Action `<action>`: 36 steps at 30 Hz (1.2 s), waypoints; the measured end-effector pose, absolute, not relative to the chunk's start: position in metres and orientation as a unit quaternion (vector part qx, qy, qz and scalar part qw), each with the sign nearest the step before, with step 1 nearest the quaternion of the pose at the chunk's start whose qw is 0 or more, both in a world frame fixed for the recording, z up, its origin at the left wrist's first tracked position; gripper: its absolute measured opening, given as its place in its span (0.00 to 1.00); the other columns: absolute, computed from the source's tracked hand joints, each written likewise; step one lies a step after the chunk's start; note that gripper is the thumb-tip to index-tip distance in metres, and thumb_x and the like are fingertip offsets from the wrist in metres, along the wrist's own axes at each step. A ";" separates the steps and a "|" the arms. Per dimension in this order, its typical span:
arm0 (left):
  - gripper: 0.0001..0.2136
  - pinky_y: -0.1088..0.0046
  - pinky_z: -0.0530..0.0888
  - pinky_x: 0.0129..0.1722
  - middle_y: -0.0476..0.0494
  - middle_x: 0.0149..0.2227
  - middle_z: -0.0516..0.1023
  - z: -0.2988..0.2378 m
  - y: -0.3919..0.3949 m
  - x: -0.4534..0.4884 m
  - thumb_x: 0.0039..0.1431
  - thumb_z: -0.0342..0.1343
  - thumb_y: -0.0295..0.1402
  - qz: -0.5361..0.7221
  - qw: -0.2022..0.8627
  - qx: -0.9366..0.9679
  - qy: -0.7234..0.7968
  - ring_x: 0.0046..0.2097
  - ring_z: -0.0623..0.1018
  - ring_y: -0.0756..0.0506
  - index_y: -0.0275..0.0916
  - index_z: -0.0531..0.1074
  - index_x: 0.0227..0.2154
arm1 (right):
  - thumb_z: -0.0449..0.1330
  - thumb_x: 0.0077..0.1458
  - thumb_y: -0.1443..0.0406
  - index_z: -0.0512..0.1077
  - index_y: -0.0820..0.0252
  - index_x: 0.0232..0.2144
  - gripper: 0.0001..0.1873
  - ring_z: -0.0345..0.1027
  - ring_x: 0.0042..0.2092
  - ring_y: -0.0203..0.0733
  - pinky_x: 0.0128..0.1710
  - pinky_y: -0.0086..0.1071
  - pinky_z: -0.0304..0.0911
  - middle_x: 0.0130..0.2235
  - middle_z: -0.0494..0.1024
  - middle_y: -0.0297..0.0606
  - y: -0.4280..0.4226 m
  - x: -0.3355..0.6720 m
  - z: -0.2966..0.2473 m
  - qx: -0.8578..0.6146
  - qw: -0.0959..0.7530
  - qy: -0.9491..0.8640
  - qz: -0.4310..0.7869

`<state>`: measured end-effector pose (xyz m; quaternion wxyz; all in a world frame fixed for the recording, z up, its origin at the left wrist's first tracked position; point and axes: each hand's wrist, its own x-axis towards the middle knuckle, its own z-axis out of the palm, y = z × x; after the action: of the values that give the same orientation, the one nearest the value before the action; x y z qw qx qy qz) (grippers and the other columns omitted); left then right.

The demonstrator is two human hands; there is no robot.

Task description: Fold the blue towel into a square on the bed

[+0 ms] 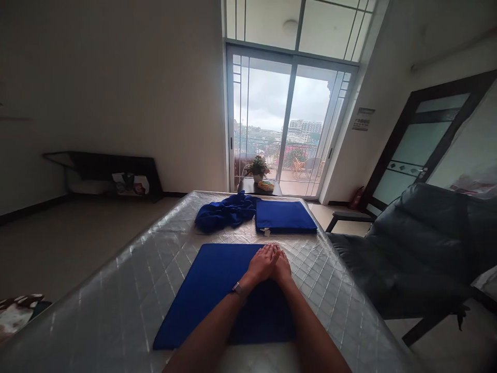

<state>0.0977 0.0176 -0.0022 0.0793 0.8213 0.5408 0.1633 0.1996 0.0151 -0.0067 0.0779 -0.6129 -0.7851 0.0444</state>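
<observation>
A flat, dark-blue rectangle of fabric [205, 295] lies smooth on the quilted, silvery covering [135, 285]. Both hands rest at its far right corner, close together and partly overlapping. My left hand [264, 263], with a band on the wrist, lies palm down with fingers stretched forward. Beside it, my right hand [282, 265] also points forward, its fingers extended and partly hidden by the left. Beyond them sits a neat folded blue cloth [286, 215] with a white tag at its near edge. A crumpled blue cloth [225, 211] is heaped to its left.
A dark padded armchair [411, 254] stands along the right side. Past the far edge are a small table with a potted plant [258, 167] and glass sliding doors [287, 119]. A low black stand [116, 173] is by the left wall.
</observation>
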 end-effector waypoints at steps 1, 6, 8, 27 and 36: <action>0.33 0.57 0.55 0.66 0.36 0.67 0.58 -0.005 0.018 0.095 0.68 0.23 0.49 0.168 0.080 0.818 0.544 0.68 0.57 0.42 0.35 0.54 0.66 | 0.44 0.64 0.62 0.47 0.65 0.68 0.32 0.32 0.70 0.41 0.67 0.36 0.32 0.70 0.42 0.41 0.015 0.199 -0.006 -0.614 0.081 -0.784 0.044; 0.33 0.54 0.52 0.67 0.38 0.68 0.56 -0.009 0.017 0.054 0.67 0.27 0.52 0.143 0.048 0.796 0.586 0.69 0.54 0.40 0.38 0.54 0.66 | 0.37 0.66 0.60 0.49 0.68 0.67 0.31 0.35 0.70 0.41 0.67 0.37 0.35 0.69 0.47 0.44 0.014 0.194 -0.001 -0.639 0.096 -0.762 0.050; 0.34 0.55 0.51 0.67 0.39 0.68 0.54 -0.007 0.015 0.036 0.67 0.27 0.53 0.122 0.042 0.787 0.604 0.69 0.53 0.40 0.38 0.54 0.66 | 0.37 0.67 0.58 0.49 0.68 0.67 0.32 0.36 0.70 0.40 0.67 0.37 0.35 0.69 0.47 0.43 0.013 0.192 0.001 -0.646 0.100 -0.755 0.053; 0.38 0.59 0.49 0.67 0.34 0.69 0.51 -0.005 0.001 -0.099 0.65 0.28 0.55 0.072 0.004 0.703 0.708 0.69 0.52 0.39 0.29 0.51 0.66 | 0.37 0.66 0.58 0.49 0.68 0.67 0.32 0.36 0.70 0.39 0.67 0.35 0.33 0.69 0.48 0.40 0.015 0.192 -0.001 -0.653 0.102 -0.749 0.050; 0.38 0.58 0.49 0.68 0.33 0.69 0.50 -0.002 0.000 -0.098 0.66 0.26 0.54 0.069 0.011 0.699 0.711 0.69 0.51 0.39 0.27 0.50 0.67 | 0.37 0.66 0.60 0.49 0.69 0.67 0.32 0.36 0.70 0.39 0.67 0.35 0.34 0.69 0.47 0.41 0.012 0.190 0.008 -0.654 0.083 -0.750 0.050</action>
<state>-0.0976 0.0003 -0.0017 0.0113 0.6992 0.7115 0.0693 0.1903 0.0124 0.0077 0.0830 -0.6544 -0.7499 0.0505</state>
